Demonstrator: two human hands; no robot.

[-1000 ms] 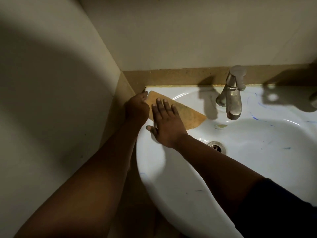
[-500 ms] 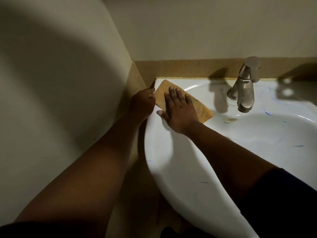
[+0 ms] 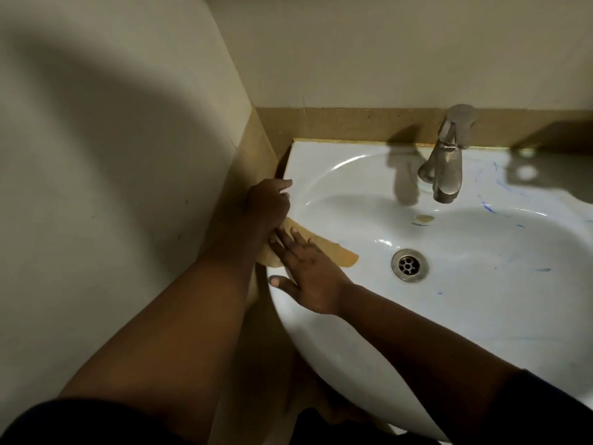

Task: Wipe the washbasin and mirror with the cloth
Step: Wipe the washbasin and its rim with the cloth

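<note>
Along the left rim of the white washbasin, the tan cloth has slid from the far corner, where it lay a second ago, toward the near side, so the wipe is working down the rim; the bowl's blue marks remain. The right hand presses it flat, fingers straight and spread. The left hand, fingers curled over the rim edge just beyond the cloth, seems to touch its far end; whether it grips is unclear.
</note>
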